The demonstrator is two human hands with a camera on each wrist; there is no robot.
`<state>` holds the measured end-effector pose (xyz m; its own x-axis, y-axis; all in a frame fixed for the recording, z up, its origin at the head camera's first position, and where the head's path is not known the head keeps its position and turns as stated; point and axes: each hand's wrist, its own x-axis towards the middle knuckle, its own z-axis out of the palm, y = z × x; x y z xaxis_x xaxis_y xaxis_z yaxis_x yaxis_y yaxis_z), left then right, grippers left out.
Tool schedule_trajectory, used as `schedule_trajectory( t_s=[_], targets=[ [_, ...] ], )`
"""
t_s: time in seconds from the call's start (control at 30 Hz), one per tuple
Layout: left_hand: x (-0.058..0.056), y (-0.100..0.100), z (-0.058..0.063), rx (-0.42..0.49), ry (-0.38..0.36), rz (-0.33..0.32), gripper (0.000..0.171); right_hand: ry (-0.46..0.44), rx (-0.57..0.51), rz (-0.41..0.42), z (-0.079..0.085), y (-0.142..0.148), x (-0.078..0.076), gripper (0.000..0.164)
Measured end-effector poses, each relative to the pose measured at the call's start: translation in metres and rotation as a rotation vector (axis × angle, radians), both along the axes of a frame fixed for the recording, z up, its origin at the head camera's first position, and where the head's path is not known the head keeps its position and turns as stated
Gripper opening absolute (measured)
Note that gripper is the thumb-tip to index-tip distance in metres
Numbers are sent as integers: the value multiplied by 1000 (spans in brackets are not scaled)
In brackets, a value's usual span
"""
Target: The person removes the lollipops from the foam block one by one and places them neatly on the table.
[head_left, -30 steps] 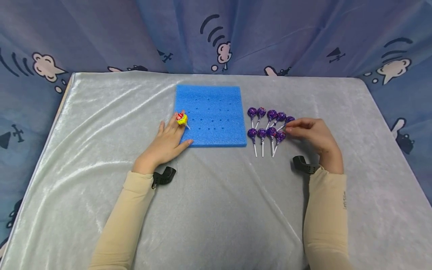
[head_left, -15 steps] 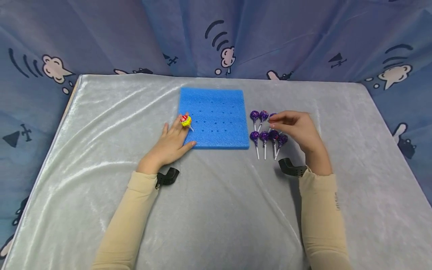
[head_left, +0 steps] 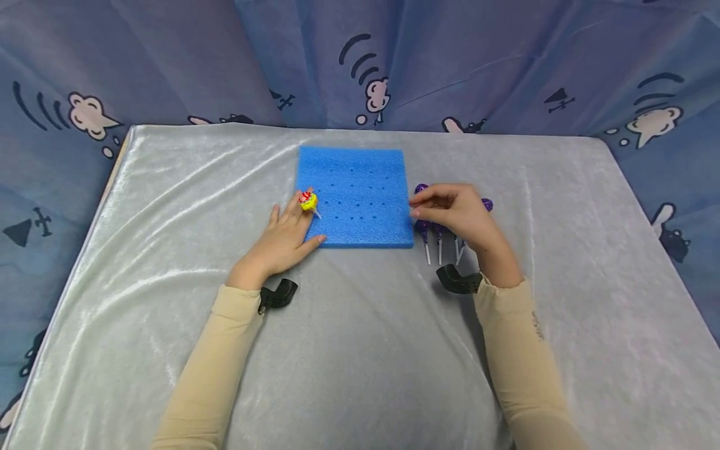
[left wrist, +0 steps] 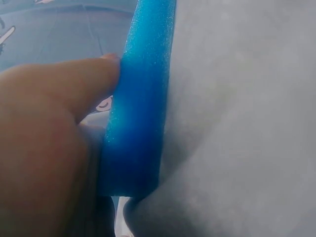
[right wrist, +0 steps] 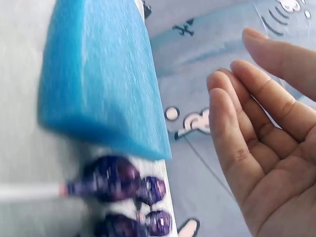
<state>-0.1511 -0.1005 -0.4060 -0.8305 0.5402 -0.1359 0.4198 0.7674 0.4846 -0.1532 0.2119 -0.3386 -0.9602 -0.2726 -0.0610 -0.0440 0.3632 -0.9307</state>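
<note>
My left hand point(head_left: 282, 244) rests with spread fingers on the left edge of a blue foam block point(head_left: 360, 231) dotted with small holes; the left wrist view shows its thumb point(left wrist: 94, 81) against the block. A yellow-and-red lollipop point(head_left: 307, 200) stands stick-down in the foam, its head overlapping the fingers in the head view. My right hand point(head_left: 458, 212) hovers over the purple lollipops beside the block's right edge. In the right wrist view its fingers are loosely bent, thumb apart, with nothing between them. Several purple lollipops point(right wrist: 111, 178) lie on the table, some hidden under this hand.
A pale velvety cloth point(head_left: 360, 350) covers the table, creased on the left. Behind the table hangs a blue printed curtain point(head_left: 315, 75). Each wrist wears a black mount, such as the right wrist mount point(head_left: 458, 280).
My right hand has moved left from the far end of the purple lollipops to the foam's right edge. The left hand and yellow lollipop keep their places; the head view has shifted slightly.
</note>
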Motion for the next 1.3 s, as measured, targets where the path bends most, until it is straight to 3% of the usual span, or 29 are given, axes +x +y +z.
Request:
schedule_trajectory(
  t_s=[0.4,0.8,1.1,1.3],
  targets=[
    [0,0,-1,10,15,3,68,29,55,88,1,-44,-11,23],
    [0,0,0,15,3,6,68,23,-13,129,-8,-83,-23,22],
    [0,-1,0,14,4,7,70,58,-56,101,-15,-110,-23,20],
    [0,-1,-1,13,13,0,70,56,-55,37,-21,-127,-22,22]
  ],
)
